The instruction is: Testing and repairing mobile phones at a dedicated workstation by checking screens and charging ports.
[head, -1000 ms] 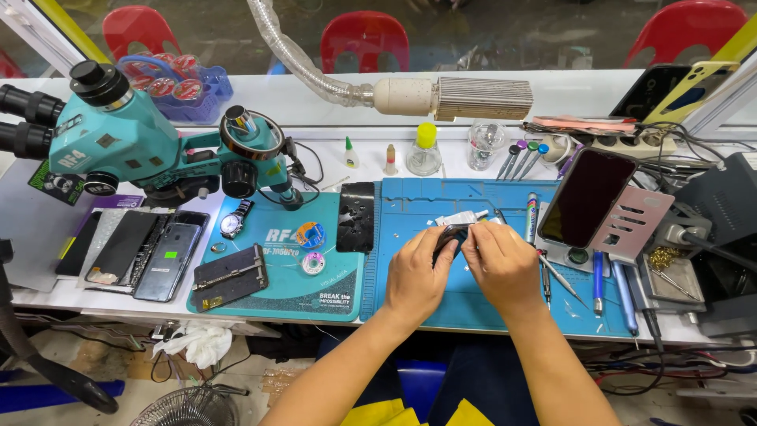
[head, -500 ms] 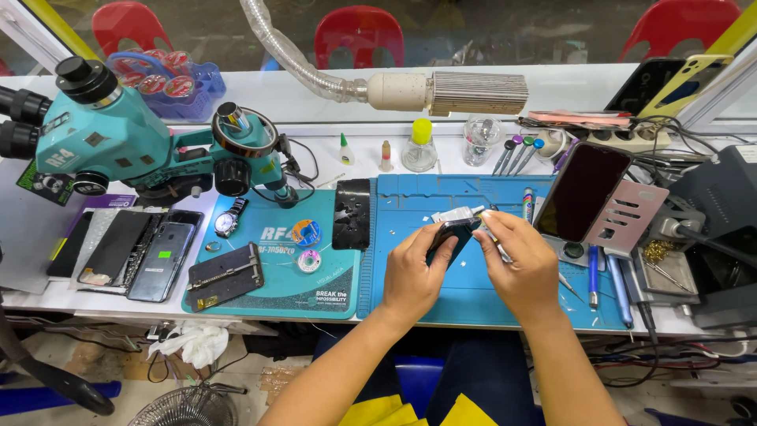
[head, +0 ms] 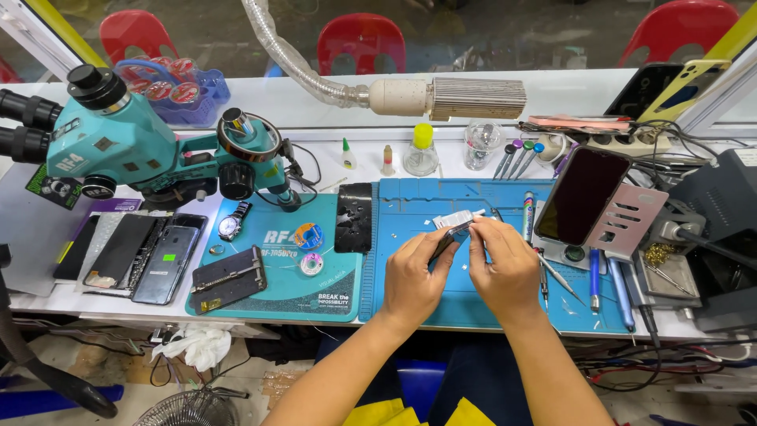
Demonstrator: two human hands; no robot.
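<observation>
Left hand: the left hand (head: 414, 274) lies over the blue silicone work mat (head: 489, 315), fingers curled and pinching the lower left end of a small dark oblong phone part with a silvery plate on top (head: 453, 226).
Right hand: the right hand (head: 505, 264) sits just beside the left, thumb and forefinger pressed together on the right end of the same part, the other fingers folded under.
Held part: it is raised slightly above the mat's upper middle, tilted, between both hands; what kind of part it is cannot be told.
To the left: a black flat phone panel (head: 352, 218) lies where the blue mat meets a teal rubber mat (head: 315, 292).
Further left: a teal stereo microscope (head: 118, 150) stands on the white bench.
To the right: a dark smartphone propped on a grey slotted stand (head: 582, 196), with blue-handled screwdrivers (head: 595, 276) lying near it.
Above: a beige lamp on a ribbed flexible hose (head: 449, 98).
</observation>
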